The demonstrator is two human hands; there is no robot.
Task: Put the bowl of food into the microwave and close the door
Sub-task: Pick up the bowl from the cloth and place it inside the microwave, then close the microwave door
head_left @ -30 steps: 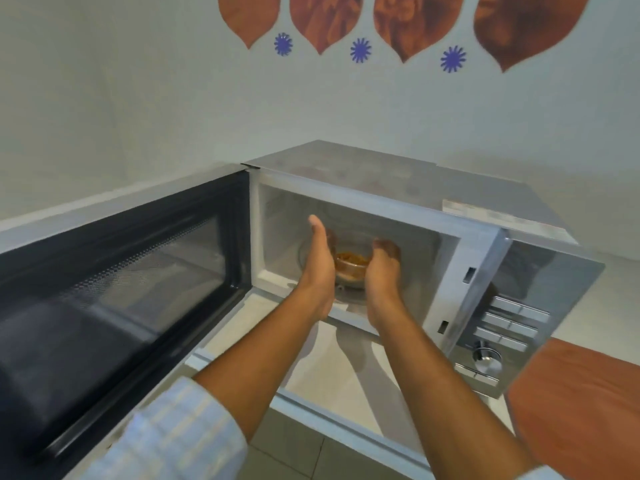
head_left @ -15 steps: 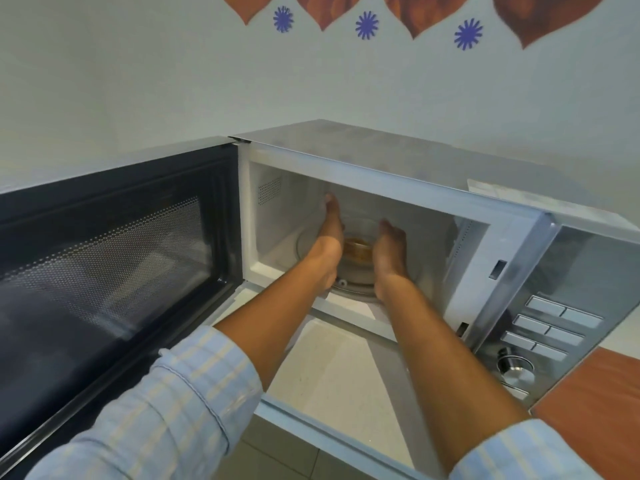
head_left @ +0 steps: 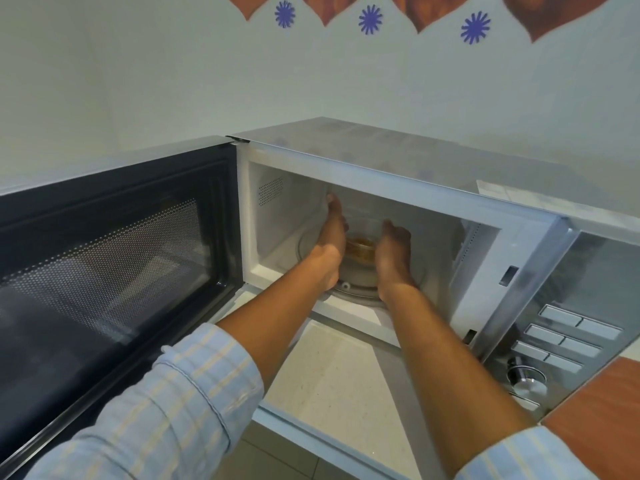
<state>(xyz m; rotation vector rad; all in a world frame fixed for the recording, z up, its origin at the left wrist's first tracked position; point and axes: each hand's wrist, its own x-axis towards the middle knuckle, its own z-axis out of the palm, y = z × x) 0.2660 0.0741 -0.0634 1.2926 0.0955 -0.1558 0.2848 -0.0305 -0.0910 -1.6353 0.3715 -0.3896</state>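
The glass bowl of food (head_left: 360,249) sits inside the microwave (head_left: 398,188), on the round glass turntable (head_left: 356,289) near the middle of the cavity, with brownish food showing through its wall. Two hands flank it. The left hand (head_left: 330,247) stands on edge, palm turned inward against the bowl's left side, fingers stretched toward the back wall. The right hand (head_left: 393,252) mirrors it on the right, fingers curled a little round the rim. Both forearms reach in side by side, straight from the elbows, with one pale blue checked sleeve (head_left: 166,403) pushed up on each. Each grip looks pressed to the bowl, though from here I cannot tell whether the fingers are clamped on it or merely resting against it.

The one door (head_left: 114,268) hangs wide open to the left, its dotted window dark. On the control panel (head_left: 568,327) at the right I count six buttons in three rows of two, and one metal knob (head_left: 526,379) below them. The pale tabletop (head_left: 332,372) runs under the arms.
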